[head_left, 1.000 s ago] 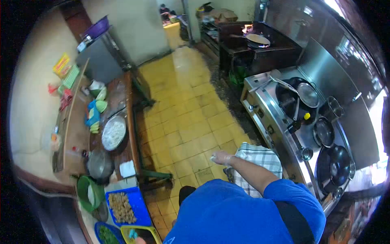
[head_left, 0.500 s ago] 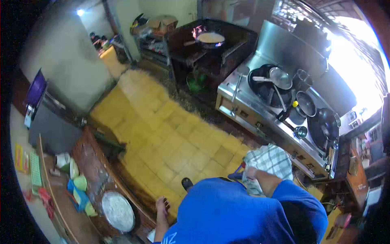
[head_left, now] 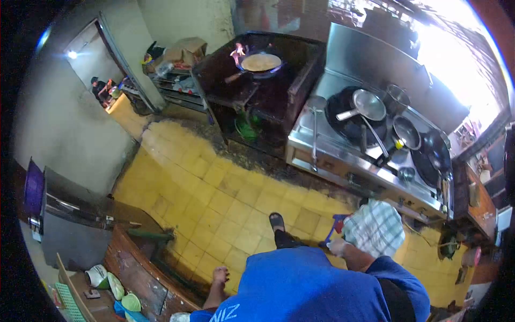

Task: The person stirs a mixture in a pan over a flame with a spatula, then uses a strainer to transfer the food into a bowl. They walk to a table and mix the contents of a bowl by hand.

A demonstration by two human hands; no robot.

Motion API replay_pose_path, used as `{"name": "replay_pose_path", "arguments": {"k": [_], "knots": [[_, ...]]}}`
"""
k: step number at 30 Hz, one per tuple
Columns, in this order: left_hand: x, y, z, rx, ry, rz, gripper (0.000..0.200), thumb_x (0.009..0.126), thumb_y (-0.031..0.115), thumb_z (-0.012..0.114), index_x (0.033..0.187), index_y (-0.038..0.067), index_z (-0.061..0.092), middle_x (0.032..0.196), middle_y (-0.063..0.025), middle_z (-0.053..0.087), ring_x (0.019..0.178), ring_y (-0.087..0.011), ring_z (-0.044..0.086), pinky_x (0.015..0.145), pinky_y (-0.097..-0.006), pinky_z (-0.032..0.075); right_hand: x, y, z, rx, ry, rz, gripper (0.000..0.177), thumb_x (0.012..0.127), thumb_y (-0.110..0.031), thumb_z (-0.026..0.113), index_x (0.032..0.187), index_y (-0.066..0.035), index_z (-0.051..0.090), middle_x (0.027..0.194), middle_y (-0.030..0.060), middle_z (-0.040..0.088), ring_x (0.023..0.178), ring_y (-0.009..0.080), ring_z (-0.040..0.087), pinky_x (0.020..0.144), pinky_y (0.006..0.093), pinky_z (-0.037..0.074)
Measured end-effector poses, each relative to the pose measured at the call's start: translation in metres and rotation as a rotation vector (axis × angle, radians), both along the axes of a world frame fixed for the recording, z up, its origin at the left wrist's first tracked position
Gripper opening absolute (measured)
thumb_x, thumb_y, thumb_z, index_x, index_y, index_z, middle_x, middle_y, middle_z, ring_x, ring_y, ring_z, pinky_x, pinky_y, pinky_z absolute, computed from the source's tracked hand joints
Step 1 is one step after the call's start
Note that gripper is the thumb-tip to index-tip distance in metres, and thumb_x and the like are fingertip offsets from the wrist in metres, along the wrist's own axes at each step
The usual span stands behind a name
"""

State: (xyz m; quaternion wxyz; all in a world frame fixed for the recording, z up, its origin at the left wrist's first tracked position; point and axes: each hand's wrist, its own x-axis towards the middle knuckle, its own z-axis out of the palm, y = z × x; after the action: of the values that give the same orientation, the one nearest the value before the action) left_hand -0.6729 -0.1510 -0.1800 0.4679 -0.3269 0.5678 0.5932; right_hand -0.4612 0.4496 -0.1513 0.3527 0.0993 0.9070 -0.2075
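My left hand [head_left: 220, 275] hangs low beside my body, near the edge of the wooden counter [head_left: 137, 271]. Its fingers are loosely bent and apart, with nothing in them. On the other side, my right hand [head_left: 337, 247] is at the left edge of a green-and-white checkered cloth [head_left: 374, 228]. Its fingers look curled, but what lies inside them is hidden. Beside that hand a blue piece with a bit of red [head_left: 333, 226] shows on the floor side of the cloth.
A flat pan [head_left: 261, 63] sits over flames on the dark stove at the back. The steel range [head_left: 306, 142] at the right carries woks, a strainer [head_left: 369, 104] and pots. Yellow tiles [head_left: 230, 198] cover the floor. A person [head_left: 100, 91] is beyond the doorway.
My view has moved forward and turned, and the round whitish tray on the counter has mostly left it. One foot has stepped forward. My left hand's fingers look more bent.
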Motion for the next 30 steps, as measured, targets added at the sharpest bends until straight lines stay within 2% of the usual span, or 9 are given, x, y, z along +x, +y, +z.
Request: {"name": "replay_pose_path", "arguments": {"k": [6,8,9,11,12,20,26,27,30], "knots": [[-0.007,0.010,-0.034,-0.385,0.698,-0.852,0.014,0.088,0.022,0.041,0.091,0.015,0.052,0.084,-0.0029,0.058,0.072,-0.0209,0.057,0.053,-0.0385,0.044,-0.108,0.031,0.009,-0.004,0.044,-0.124,0.035,0.084,-0.033,0.046,0.069,-0.007,0.064,0.067,0.0134,0.062,0.064,0.0281,0.061,0.056,0.0401,0.047],[-0.038,0.017,-0.043,0.118,0.743,-0.600,0.015,0.088,0.023,0.040,0.091,0.015,0.053,0.085,-0.0034,0.059,0.073,-0.0217,0.057,0.054,-0.0394,0.044,-0.159,0.063,-0.006,0.246,0.143,0.138,0.032,0.083,-0.032,0.047,0.077,-0.005,0.064,0.075,0.0137,0.063,0.070,0.0294,0.061,0.059,0.0423,0.047],[-0.051,0.011,-0.026,-0.353,0.558,-0.598,0.014,0.087,0.024,0.041,0.091,0.015,0.052,0.086,-0.0034,0.059,0.073,-0.0215,0.057,0.054,-0.0392,0.044,-0.185,0.087,-0.029,0.253,0.149,0.145,0.032,0.083,-0.032,0.047,0.077,-0.005,0.064,0.075,0.0137,0.063,0.070,0.0294,0.061,0.059,0.0423,0.047],[-0.085,0.027,0.002,-0.293,0.351,-0.191,0.014,0.087,0.025,0.043,0.092,0.015,0.051,0.086,-0.0035,0.057,0.073,-0.0209,0.057,0.054,-0.0387,0.044,-0.238,0.095,-0.001,-0.203,1.052,-1.026,0.030,0.084,-0.030,0.048,0.073,-0.003,0.055,0.068,0.0170,0.056,0.067,0.0308,0.055,0.065,0.0428,0.044],[-0.098,0.034,0.015,-0.257,0.321,-0.067,0.014,0.087,0.025,0.044,0.093,0.015,0.051,0.086,-0.0036,0.056,0.074,-0.0207,0.056,0.055,-0.0385,0.044,-0.258,0.091,0.083,0.044,0.912,-0.880,0.029,0.083,-0.028,0.050,0.078,0.000,0.052,0.070,0.0182,0.055,0.069,0.0308,0.054,0.068,0.0409,0.043],[-0.182,0.094,0.062,-0.265,0.308,0.022,0.011,0.085,0.024,0.046,0.090,0.015,0.051,0.082,-0.0023,0.053,0.070,-0.0187,0.054,0.054,-0.0361,0.042,-0.386,0.171,0.052,0.241,0.664,-0.786,0.041,0.081,-0.035,0.056,0.083,0.006,0.051,0.077,0.0190,0.059,0.075,0.0383,0.058,0.068,0.0420,0.045],[-0.245,0.080,0.052,-0.194,0.347,-0.139,0.004,0.078,0.019,0.050,0.075,0.020,0.048,0.072,0.0024,0.047,0.066,-0.0184,0.049,0.056,-0.0369,0.036,-0.403,0.195,-0.007,-0.268,0.611,-1.044,0.042,0.085,-0.034,0.053,0.060,-0.001,0.055,0.051,0.0125,0.053,0.050,0.0225,0.056,0.043,0.0385,0.043],[-0.261,0.032,-0.011,0.309,0.198,0.002,0.003,0.079,0.019,0.050,0.077,0.016,0.050,0.072,0.0012,0.048,0.070,-0.0196,0.051,0.059,-0.0406,0.037,-0.421,0.153,0.081,-0.510,0.446,-1.266,0.040,0.086,-0.036,0.052,0.062,-0.005,0.055,0.053,0.0092,0.052,0.045,0.0207,0.051,0.038,0.0371,0.037],[-0.285,0.042,0.047,-0.103,0.301,-0.167,0.010,0.080,0.023,0.054,0.081,0.014,0.052,0.072,-0.0003,0.050,0.070,-0.0205,0.053,0.061,-0.0436,0.039,-0.448,0.104,0.193,-0.463,0.536,-1.335,0.032,0.085,-0.030,0.050,0.065,-0.005,0.054,0.053,0.0057,0.049,0.042,0.0184,0.047,0.038,0.0338,0.038]]}}
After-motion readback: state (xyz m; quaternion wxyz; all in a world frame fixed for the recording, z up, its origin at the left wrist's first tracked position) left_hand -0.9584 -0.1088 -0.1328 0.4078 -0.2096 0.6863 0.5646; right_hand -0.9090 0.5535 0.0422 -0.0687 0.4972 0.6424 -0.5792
